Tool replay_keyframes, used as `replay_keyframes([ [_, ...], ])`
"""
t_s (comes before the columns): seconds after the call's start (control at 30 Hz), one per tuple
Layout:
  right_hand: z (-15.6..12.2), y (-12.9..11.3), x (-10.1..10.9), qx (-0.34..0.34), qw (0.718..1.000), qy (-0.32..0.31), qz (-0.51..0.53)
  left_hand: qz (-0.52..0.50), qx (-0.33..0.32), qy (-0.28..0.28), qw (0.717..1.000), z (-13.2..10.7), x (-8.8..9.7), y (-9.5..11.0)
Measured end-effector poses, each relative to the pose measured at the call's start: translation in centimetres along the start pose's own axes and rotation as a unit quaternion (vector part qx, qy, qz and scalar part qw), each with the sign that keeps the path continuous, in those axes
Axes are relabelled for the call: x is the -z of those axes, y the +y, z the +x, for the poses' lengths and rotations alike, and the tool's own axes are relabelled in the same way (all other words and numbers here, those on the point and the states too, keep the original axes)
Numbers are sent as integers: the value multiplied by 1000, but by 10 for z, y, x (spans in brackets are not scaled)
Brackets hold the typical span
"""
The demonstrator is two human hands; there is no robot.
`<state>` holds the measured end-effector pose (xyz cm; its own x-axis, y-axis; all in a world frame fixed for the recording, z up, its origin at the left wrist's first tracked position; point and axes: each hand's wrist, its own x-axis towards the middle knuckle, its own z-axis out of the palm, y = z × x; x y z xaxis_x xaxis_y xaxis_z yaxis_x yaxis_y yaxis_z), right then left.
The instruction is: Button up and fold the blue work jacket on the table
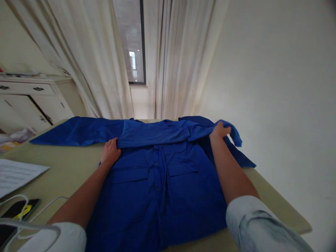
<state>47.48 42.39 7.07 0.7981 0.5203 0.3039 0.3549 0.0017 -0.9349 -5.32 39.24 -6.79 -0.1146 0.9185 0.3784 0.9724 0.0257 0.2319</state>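
Observation:
A dark blue shirt (157, 206) with a button front and two flap pockets lies spread face up across the table. Across its upper part runs a lighter blue band of cloth (152, 133); whether it is part of the shirt or a separate garment I cannot tell. My left hand (111, 152) is closed at the band's lower left corner, fingers curled over the edge. My right hand (220, 130) grips the band's narrow right end, and a loose tip hangs past the fingers. One dark sleeve (81, 131) stretches out to the left; more dark cloth (241, 155) droops at the right.
On the yellowish table (70, 164) at left lie a printed sheet of paper (18, 176), a dark phone-like object (26, 210) and white cables (49, 204). A white cabinet (44, 94), long curtains (89, 63) and a wall (275, 87) stand around the table.

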Motion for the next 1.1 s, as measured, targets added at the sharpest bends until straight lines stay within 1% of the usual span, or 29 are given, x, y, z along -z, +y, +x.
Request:
replay_keyframes([
  [0.03,-18,-8,-17,35,999,-36,-14,-4,-1,4,1000,0,0,-1],
  [0.07,-40,-13,-34,86,991,-101,-30,-13,-4,9,1000,0,0,-2],
  [0.1,-64,-15,-49,207,945,-230,-109,-25,-6,16,1000,0,-1,-3],
  [0.13,-90,-14,-62,257,911,-298,-124,-41,-7,24,999,0,-1,-5],
  [0.17,-115,-10,-72,277,889,-340,-131,-59,-7,30,998,0,-2,-6],
  [0.2,-138,-5,-80,308,852,-394,-155,-76,-6,34,997,0,-3,-7],
  [0.23,-157,2,-85,349,802,-444,-194,-90,-3,34,995,0,-4,-8],
  [0.27,-171,8,-88,378,760,-479,-223,-101,-1,30,994,0,-5,-9],
  [0.3,-180,14,-88,404,725,-502,-246,-107,-1,23,994,1,-6,-9],
  [0.33,-184,19,-87,420,704,-510,-260,-108,-3,14,994,1,-6,-10],
  [0.37,-183,23,-85,425,702,-507,-263,-105,-7,4,994,1,-6,-10],
  [0.43,-171,28,-79,417,723,-482,-268,-88,-19,-15,996,2,-4,-9],
  [0.5,-150,32,-69,392,758,-432,-291,-66,-22,-24,997,2,-1,-7],
  [0.57,-128,38,-53,347,798,-370,-324,-46,0,-18,999,1,4,-2],
  [0.63,-110,49,-31,289,827,-329,-354,-28,37,-10,999,-4,11,6],
  [0.67,-103,56,-15,263,832,-326,-363,-18,57,-12,998,-7,15,10],
  [0.73,-97,73,25,240,827,-352,-368,6,95,-32,995,-14,25,18],
  [0.8,-99,92,77,263,810,-386,-355,32,119,-69,990,-25,38,21],
  [0.83,-104,101,105,286,804,-393,-343,46,122,-90,987,-32,44,21],
  [0.87,-111,111,135,301,805,-390,-331,58,121,-109,985,-40,51,19],
  [0.9,-120,119,164,303,813,-379,-323,69,114,-127,983,-50,57,15],
  [0.93,-130,126,192,289,827,-365,-316,79,107,-143,981,-61,63,11],
  [1.0,-151,135,238,232,858,-350,-296,95,93,-177,975,-88,74,0],
  [1.03,-160,137,256,189,872,-353,-282,100,85,-191,973,-103,78,-4],
  [1.1,-175,136,282,97,889,-374,-246,101,57,-208,971,-134,86,-11],
])
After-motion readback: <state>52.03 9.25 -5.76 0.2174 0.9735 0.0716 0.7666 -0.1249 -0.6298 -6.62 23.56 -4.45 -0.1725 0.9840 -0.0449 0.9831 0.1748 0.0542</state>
